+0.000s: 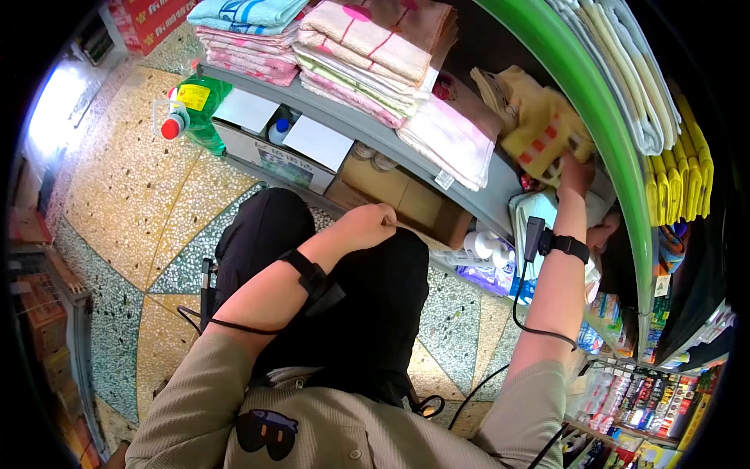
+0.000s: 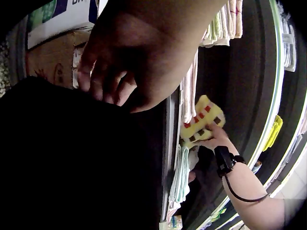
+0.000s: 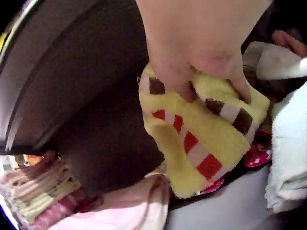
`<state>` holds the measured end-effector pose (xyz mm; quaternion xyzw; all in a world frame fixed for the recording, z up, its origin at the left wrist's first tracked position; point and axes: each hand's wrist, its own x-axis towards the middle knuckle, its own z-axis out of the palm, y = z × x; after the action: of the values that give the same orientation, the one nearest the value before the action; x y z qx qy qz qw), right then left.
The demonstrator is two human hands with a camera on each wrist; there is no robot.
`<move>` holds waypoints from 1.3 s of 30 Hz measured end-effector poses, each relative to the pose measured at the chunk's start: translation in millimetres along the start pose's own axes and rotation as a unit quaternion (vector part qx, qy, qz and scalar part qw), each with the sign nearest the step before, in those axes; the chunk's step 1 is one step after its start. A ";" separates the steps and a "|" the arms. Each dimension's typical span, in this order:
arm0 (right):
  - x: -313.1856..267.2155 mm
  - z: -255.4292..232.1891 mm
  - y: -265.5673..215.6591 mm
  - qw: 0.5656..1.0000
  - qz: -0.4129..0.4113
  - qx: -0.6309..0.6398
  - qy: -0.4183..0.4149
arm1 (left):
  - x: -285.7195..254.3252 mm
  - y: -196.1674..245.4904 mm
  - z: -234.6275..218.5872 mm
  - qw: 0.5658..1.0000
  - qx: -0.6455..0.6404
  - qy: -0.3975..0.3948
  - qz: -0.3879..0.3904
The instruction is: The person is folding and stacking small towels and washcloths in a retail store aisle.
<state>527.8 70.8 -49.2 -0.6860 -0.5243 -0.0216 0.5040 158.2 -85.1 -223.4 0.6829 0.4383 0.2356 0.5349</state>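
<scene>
A yellow towel with red and brown squares (image 1: 539, 144) is gripped by the right hand (image 1: 576, 176) at the back of the grey shelf. In the right wrist view the fingers of the right hand (image 3: 201, 62) press into folds of the yellow towel (image 3: 192, 139). The left hand (image 1: 367, 227) is by the person's knee, holding nothing visible; in the left wrist view the left hand (image 2: 115, 72) has loosely bent fingers. A pale green towel (image 3: 290, 148) lies beside the yellow one, and a white-pink towel (image 1: 449, 141) lies on its other side.
Stacked towels (image 1: 363, 51) line the shelf (image 1: 344, 109). Below are an open cardboard box (image 1: 391, 187) and white bottles (image 1: 486, 246). A green jug (image 1: 199, 109) stands on the floor. A green shelf edge (image 1: 605, 102) curves above the right arm. Part of another hand (image 1: 603, 233) shows behind the right forearm.
</scene>
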 end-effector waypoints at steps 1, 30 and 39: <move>-6.1 -3.8 -14.2 0.991 0.053 0.116 0.031 | -0.7 -1.0 0.0 1.000 0.005 0.004 0.003; -336.5 -18.4 -121.2 0.849 0.152 0.203 -0.464 | -74.1 -39.1 -1.9 0.694 -0.698 -0.134 -0.113; -339.3 -14.1 -119.1 0.855 0.138 0.216 -0.451 | -67.0 -48.1 14.5 0.841 -0.537 0.034 0.061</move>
<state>294.1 -182.9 -152.0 -0.5591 -0.5859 0.4740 0.3457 119.1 -147.6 -263.2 0.3051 0.2188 0.4892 0.7872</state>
